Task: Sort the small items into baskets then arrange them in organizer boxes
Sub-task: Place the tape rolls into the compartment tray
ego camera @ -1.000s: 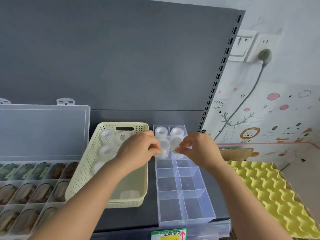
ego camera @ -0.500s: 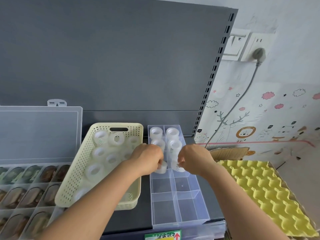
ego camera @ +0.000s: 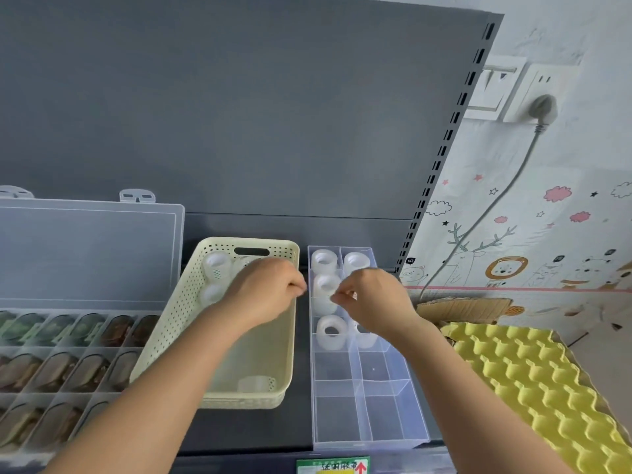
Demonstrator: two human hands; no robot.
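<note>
Task items: small rolls of translucent white tape, short and thick, each with an open round core.

- Clear organizer box (ego camera: 372, 412), two columns of compartments, sits on the dark shelf (ego camera: 302, 388) just right of the basket.
- Rolls fill its far compartments. Two are at the back (ego camera: 323, 260), more in the left column behind the hands, and one stands on its side further forward (ego camera: 331, 331). Its neighbour on the right (ego camera: 366, 338) is partly under the wrist.
- The near compartments hold nothing.
- Cream perforated basket (ego camera: 171, 336) with a slot handle at its far end. It has two rolls in the far left corner (ego camera: 217, 265) and one lying flat at the near end (ego camera: 256, 384).

Hands:
- Left hand (ego camera: 270, 292) is over the basket's right rim. The fingers are curled in to the thumb and nothing is visible in them.
- Right hand (ego camera: 374, 299) is above the organizer's right column, fingertips drawn together. A sliver of white shows beside them, and I cannot tell whether it is pinched or simply lies behind.
- The two hands are near each other, not touching.

Writing:
- A green and yellow label (ego camera: 333, 466) on the shelf's front edge has handwritten characters cut off by the frame and a red arrow.
- A small black bubble (ego camera: 410, 261) on the cartoon wallpaper appears to read "YES".

Surroundings:
- Left is a lidded clear case (ego camera: 92, 248), open, with rows of brown and green items.
- Right is yellow egg-crate foam (ego camera: 533, 378).
</note>
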